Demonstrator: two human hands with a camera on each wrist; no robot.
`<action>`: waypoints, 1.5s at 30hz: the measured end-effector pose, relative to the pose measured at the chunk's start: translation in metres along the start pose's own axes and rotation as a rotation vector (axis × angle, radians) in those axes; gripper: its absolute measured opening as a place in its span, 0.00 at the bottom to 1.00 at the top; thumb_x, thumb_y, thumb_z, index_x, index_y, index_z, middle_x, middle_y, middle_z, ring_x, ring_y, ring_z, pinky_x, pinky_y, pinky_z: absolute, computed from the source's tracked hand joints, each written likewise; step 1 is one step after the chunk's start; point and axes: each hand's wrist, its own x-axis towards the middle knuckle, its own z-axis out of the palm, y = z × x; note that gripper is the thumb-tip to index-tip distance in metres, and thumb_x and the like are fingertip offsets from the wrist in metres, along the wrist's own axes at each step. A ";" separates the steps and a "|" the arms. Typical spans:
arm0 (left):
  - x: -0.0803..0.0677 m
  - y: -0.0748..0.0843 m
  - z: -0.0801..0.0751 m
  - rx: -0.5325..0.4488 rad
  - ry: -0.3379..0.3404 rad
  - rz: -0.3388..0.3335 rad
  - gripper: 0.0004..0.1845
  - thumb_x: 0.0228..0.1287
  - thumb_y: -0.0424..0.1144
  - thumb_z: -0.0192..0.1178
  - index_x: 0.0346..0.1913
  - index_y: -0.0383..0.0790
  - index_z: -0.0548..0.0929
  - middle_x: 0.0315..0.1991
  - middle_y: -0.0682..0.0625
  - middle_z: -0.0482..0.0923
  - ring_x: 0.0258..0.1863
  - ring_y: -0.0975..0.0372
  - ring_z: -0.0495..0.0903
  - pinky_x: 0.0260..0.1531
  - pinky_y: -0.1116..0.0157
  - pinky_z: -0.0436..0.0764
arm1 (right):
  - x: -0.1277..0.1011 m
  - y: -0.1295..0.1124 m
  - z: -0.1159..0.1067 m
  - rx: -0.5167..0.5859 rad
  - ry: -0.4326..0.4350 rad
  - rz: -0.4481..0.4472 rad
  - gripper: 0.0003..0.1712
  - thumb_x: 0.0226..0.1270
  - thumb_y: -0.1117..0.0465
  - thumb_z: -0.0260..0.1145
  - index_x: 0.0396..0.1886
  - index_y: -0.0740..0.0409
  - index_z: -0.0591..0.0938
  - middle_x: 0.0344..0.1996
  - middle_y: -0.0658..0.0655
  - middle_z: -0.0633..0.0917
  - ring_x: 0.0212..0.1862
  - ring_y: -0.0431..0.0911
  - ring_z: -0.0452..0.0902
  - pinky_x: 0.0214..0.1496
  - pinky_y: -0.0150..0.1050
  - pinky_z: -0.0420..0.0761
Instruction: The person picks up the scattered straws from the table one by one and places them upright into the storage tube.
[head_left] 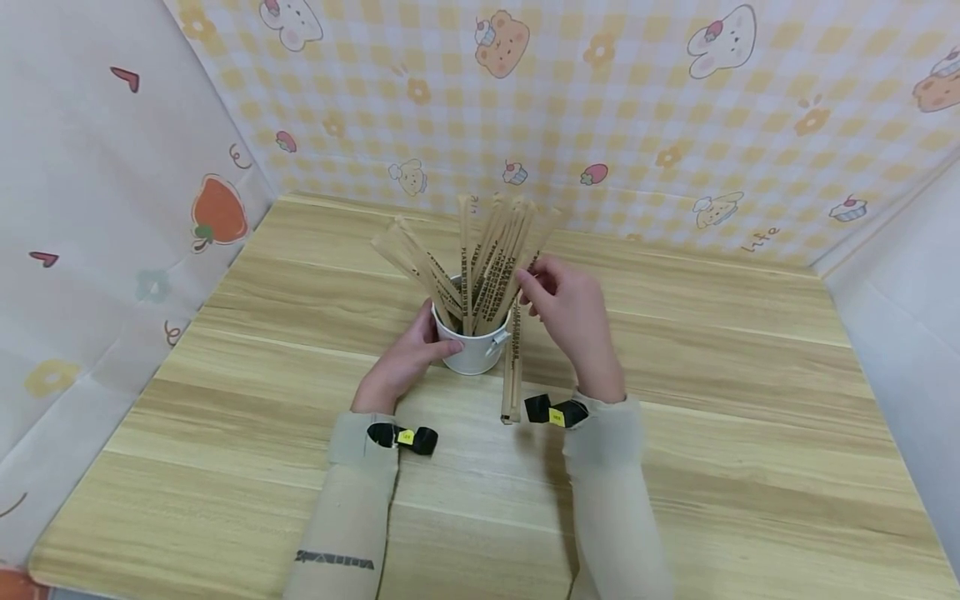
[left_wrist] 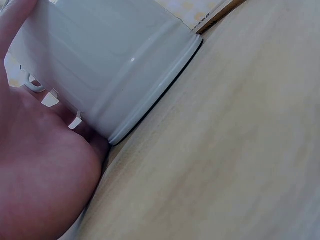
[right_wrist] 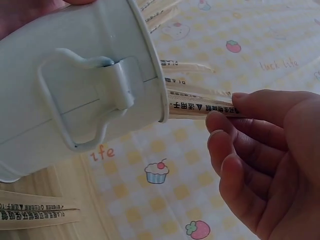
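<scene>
A small white metal bucket stands upright on the table, holding several paper-wrapped straws with printed dark text. My left hand grips the bucket from its left side, thumb across the front; the palm lies close to the tabletop in the left wrist view. With thumb and forefinger, my right hand pinches one wrapped straw above the rim on the right. That straw's lower end is hidden inside the bucket. Beside the bucket, a few more wrapped straws lie on the table.
The wood-grain table meets a yellow checked cloth with cartoon prints at the back. A pale printed sheet stands along the left. The bucket's side handle faces the right hand.
</scene>
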 end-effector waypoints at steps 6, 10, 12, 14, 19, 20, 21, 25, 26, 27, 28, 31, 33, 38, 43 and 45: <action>0.000 -0.002 0.000 0.009 0.001 0.017 0.49 0.51 0.33 0.63 0.69 0.51 0.41 0.67 0.49 0.50 0.64 0.61 0.52 0.62 0.61 0.54 | 0.000 0.001 0.003 -0.059 -0.021 0.014 0.13 0.62 0.51 0.57 0.30 0.56 0.78 0.20 0.52 0.80 0.19 0.42 0.74 0.21 0.35 0.75; 0.001 -0.003 0.000 0.011 -0.016 0.027 0.48 0.51 0.34 0.63 0.69 0.55 0.44 0.66 0.49 0.52 0.64 0.60 0.54 0.62 0.60 0.54 | -0.002 0.002 0.005 -0.079 -0.021 0.023 0.15 0.62 0.49 0.57 0.30 0.56 0.78 0.20 0.52 0.80 0.19 0.42 0.74 0.21 0.35 0.75; 0.000 0.003 0.002 0.020 -0.020 0.021 0.48 0.51 0.34 0.62 0.69 0.54 0.43 0.67 0.48 0.51 0.64 0.59 0.53 0.62 0.60 0.54 | -0.002 0.003 0.005 -0.088 -0.023 0.025 0.15 0.62 0.48 0.57 0.29 0.56 0.79 0.20 0.52 0.81 0.19 0.43 0.75 0.21 0.35 0.74; -0.002 0.008 0.005 0.024 -0.019 0.016 0.48 0.52 0.33 0.62 0.69 0.54 0.42 0.67 0.48 0.49 0.64 0.59 0.52 0.62 0.61 0.54 | -0.002 0.003 0.006 -0.094 -0.031 0.029 0.15 0.62 0.48 0.57 0.29 0.55 0.79 0.20 0.52 0.81 0.20 0.44 0.75 0.21 0.35 0.74; -0.006 0.016 0.008 0.021 -0.018 0.017 0.49 0.52 0.31 0.60 0.70 0.50 0.40 0.68 0.47 0.48 0.65 0.59 0.51 0.62 0.61 0.52 | 0.000 0.004 0.010 -0.111 -0.060 0.040 0.15 0.61 0.47 0.57 0.31 0.54 0.79 0.22 0.51 0.81 0.22 0.46 0.77 0.24 0.35 0.74; -0.006 0.016 0.008 0.019 -0.019 0.019 0.48 0.52 0.31 0.60 0.70 0.50 0.40 0.68 0.47 0.48 0.65 0.59 0.50 0.62 0.61 0.52 | 0.001 0.004 0.010 -0.118 -0.063 0.041 0.15 0.61 0.47 0.57 0.31 0.53 0.79 0.22 0.50 0.80 0.22 0.45 0.77 0.24 0.35 0.74; -0.006 0.016 0.008 0.019 -0.019 0.020 0.48 0.52 0.31 0.60 0.70 0.50 0.40 0.68 0.47 0.48 0.65 0.59 0.50 0.62 0.61 0.52 | 0.001 0.004 0.011 -0.125 -0.065 0.039 0.15 0.61 0.47 0.57 0.32 0.53 0.79 0.21 0.49 0.80 0.21 0.43 0.76 0.24 0.35 0.74; -0.006 0.016 0.007 0.018 -0.021 0.018 0.48 0.52 0.31 0.60 0.70 0.49 0.40 0.68 0.47 0.47 0.66 0.60 0.49 0.63 0.62 0.50 | 0.002 0.005 0.013 -0.145 -0.076 0.042 0.15 0.61 0.47 0.57 0.32 0.52 0.80 0.21 0.48 0.80 0.20 0.39 0.73 0.23 0.35 0.73; -0.006 0.016 0.007 0.020 -0.021 0.017 0.48 0.52 0.31 0.60 0.70 0.49 0.40 0.68 0.47 0.47 0.66 0.60 0.48 0.63 0.61 0.49 | 0.002 0.005 0.014 -0.147 -0.080 0.045 0.15 0.61 0.46 0.58 0.32 0.52 0.80 0.21 0.48 0.80 0.20 0.39 0.73 0.23 0.35 0.73; -0.006 0.016 0.007 0.020 -0.021 0.016 0.48 0.52 0.31 0.60 0.69 0.49 0.40 0.68 0.47 0.46 0.66 0.60 0.48 0.63 0.61 0.49 | 0.001 0.005 0.014 -0.148 -0.083 0.047 0.15 0.61 0.46 0.57 0.32 0.52 0.80 0.21 0.47 0.80 0.20 0.39 0.73 0.23 0.35 0.73; -0.006 0.016 0.007 0.022 -0.022 0.015 0.48 0.52 0.31 0.61 0.70 0.49 0.40 0.68 0.47 0.46 0.66 0.60 0.48 0.63 0.61 0.49 | 0.001 0.005 0.014 -0.148 -0.087 0.048 0.15 0.61 0.46 0.57 0.32 0.52 0.80 0.22 0.47 0.80 0.20 0.39 0.73 0.23 0.35 0.73; -0.006 0.017 0.007 0.026 -0.022 0.016 0.48 0.52 0.31 0.61 0.69 0.49 0.40 0.68 0.47 0.46 0.66 0.60 0.47 0.63 0.61 0.48 | 0.001 0.006 0.015 -0.141 -0.094 0.046 0.16 0.61 0.45 0.57 0.31 0.51 0.80 0.22 0.48 0.80 0.21 0.39 0.73 0.23 0.35 0.74; -0.006 0.016 0.007 0.026 -0.021 0.015 0.48 0.52 0.31 0.61 0.69 0.49 0.40 0.68 0.47 0.46 0.66 0.60 0.48 0.63 0.62 0.49 | 0.001 0.007 0.016 -0.138 -0.096 0.046 0.16 0.61 0.45 0.57 0.31 0.51 0.80 0.22 0.48 0.80 0.20 0.40 0.73 0.23 0.35 0.74; -0.007 0.017 0.007 0.026 -0.021 0.013 0.49 0.52 0.32 0.61 0.70 0.48 0.40 0.68 0.46 0.45 0.66 0.59 0.47 0.63 0.62 0.48 | 0.001 0.007 0.016 -0.138 -0.107 0.062 0.16 0.61 0.45 0.57 0.32 0.51 0.80 0.23 0.50 0.81 0.21 0.41 0.74 0.23 0.35 0.74; -0.008 0.018 0.007 0.038 -0.016 0.010 0.49 0.52 0.33 0.62 0.70 0.48 0.40 0.68 0.45 0.46 0.66 0.58 0.48 0.63 0.60 0.50 | 0.001 0.007 0.015 -0.120 -0.131 0.079 0.14 0.61 0.47 0.58 0.35 0.51 0.81 0.24 0.51 0.82 0.23 0.44 0.76 0.24 0.36 0.74; -0.008 0.018 0.007 0.045 -0.016 0.011 0.49 0.52 0.34 0.62 0.70 0.48 0.40 0.68 0.45 0.48 0.66 0.58 0.50 0.63 0.60 0.51 | 0.001 0.008 0.014 -0.106 -0.147 0.088 0.14 0.61 0.47 0.58 0.36 0.51 0.81 0.25 0.52 0.82 0.24 0.45 0.77 0.24 0.36 0.75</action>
